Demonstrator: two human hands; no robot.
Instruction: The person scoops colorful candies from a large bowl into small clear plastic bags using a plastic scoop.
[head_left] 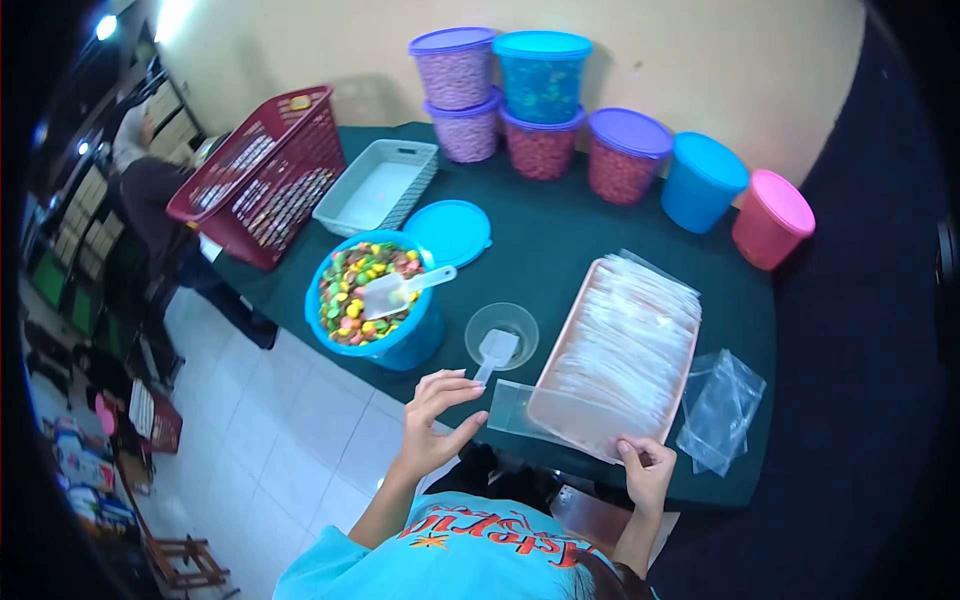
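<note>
My right hand point(648, 470) pinches one end of a long clear plastic bag point(522, 410), which stretches across the front of a pink tray point(541, 374). A thick stack of clear plastic bags point(628, 335) fills the tray. My left hand point(436, 424) is open, thumb and fingers apart, just left of the bag's other end. Its fingertips are close to the handle of a small white scoop point(498, 347) resting in a clear bowl point(473, 325). Behind it, a blue tub point(405, 345) is full of colourful candies point(345, 290), with a larger clear scoop point(395, 293) lying on them.
Lidded tubs point(625, 165) line the wall, some stacked. A blue lid point(449, 232), a pale green basket point(385, 165) and a maroon crate point(275, 185) sit on the green table point(570, 235). Loose plastic bags point(722, 410) lie right. Another person point(165, 200) stands at far left.
</note>
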